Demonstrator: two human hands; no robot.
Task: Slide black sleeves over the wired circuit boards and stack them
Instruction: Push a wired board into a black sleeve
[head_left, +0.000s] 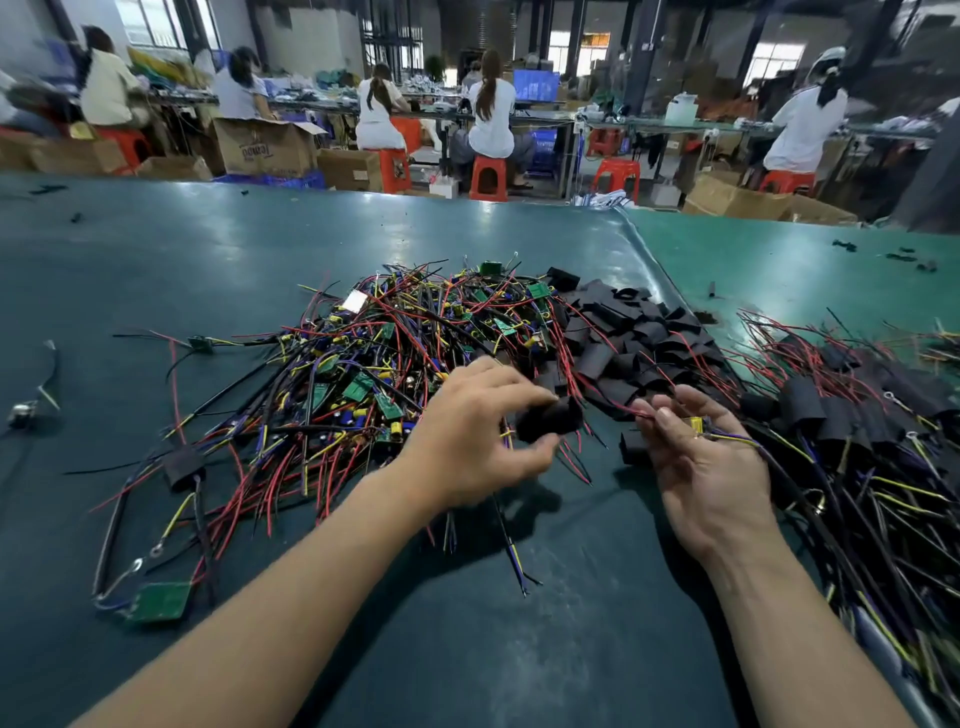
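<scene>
Five workers (491, 106) at benches beyond green table (156, 270).

Bench layout
Unsleeved boards pile (384, 353) centre-left on table (156, 270), loose sleeves (628, 338) right of it, sleeved stack (852, 415) far right

The hall is evenly lit, with daylight from the windows (774, 61) along the far wall, some of them blown out to white. Pale glare patches sit on the green counter (218, 249), and soft shadows lie under both forearms. The wide lens bows the counter's far edge and stretches the corners. The left hand (467, 431) and its black sleeve (549, 419) are motion-blurred; the seated workers (491, 111) look soft
</scene>
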